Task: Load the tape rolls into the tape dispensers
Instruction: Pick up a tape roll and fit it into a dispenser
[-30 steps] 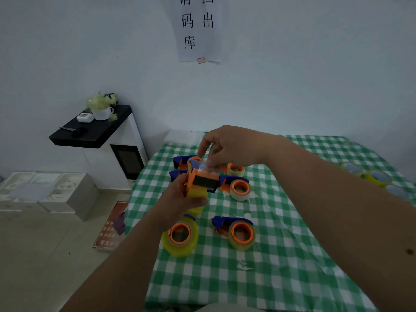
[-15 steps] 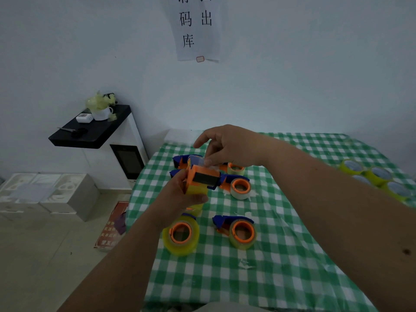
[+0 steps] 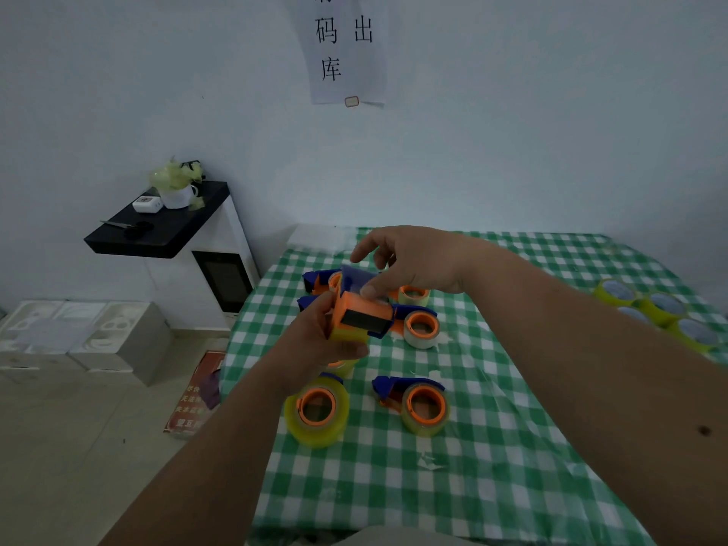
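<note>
Shifted slightly since the earlier frame: right hand lower and flatter, thumb now pressing on the top edge of the held dispenser rather than pinching above it; left hand much where it was; left hand clamped around the orange dispenser from below and behind, lifted off the surface, likely so its front faces the camera and the right can work on it; right hand's thumb and a finger closed on what looks like a clear strip of tape drawn up over the dispenser, remaining fingers spread apart; probably threading the free end toward the cutter, though the blade itself cannot be made out; loaded dispensers resting on the green checked cloth just beyond and nearer the hands, one near left, one near centre, one just right of the held unit, set aside as finished by the look of them; spare yellow tape rolls grouped far right, within reach; no brand readable on dispensers or rolls; paper sign on the wall with characters 码, 出, 库 legible, top row cut off.
</note>
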